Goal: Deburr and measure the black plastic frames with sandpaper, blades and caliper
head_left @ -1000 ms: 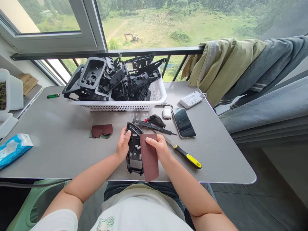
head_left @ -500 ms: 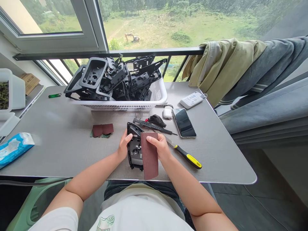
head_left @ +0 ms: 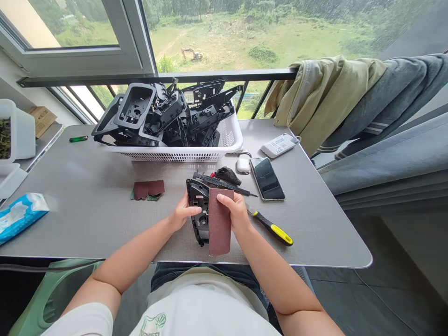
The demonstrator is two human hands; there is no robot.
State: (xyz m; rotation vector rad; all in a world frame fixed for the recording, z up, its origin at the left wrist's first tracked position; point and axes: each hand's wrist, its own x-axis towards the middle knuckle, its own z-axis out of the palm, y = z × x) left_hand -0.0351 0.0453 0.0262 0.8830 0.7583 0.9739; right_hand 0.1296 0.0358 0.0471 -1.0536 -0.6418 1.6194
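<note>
A black plastic part (head_left: 200, 224) with clips and cut-outs is held up near the table's front edge. My left hand (head_left: 182, 212) is closed round its left side, thumb lying over the inner face. My right hand (head_left: 238, 212) grips a reddish-brown sheet of sandpaper (head_left: 220, 228), thumb on its front and fingers hidden behind. The sheet overlaps the right side of the part, so that side is hidden. Just behind lie a dark caliper (head_left: 227, 185) and a crumpled black cloth-like thing (head_left: 227, 175). A tool with a black and yellow handle (head_left: 275, 229) rests to the right.
A white basket (head_left: 182, 154) heaped with black plastic parts (head_left: 168, 112) stands at the back. Torn sandpaper pieces (head_left: 149, 189) lie left of centre. On the right are a phone (head_left: 268, 178), a white earbud case (head_left: 243, 165) and a white device (head_left: 279, 145). A blue wipes pack (head_left: 23, 217) sits far left.
The black part and sandpaper have shifted slightly right, and the part has tilted. My left thumb has moved further across the part's face. The sheet's lower edge is a little higher.
</note>
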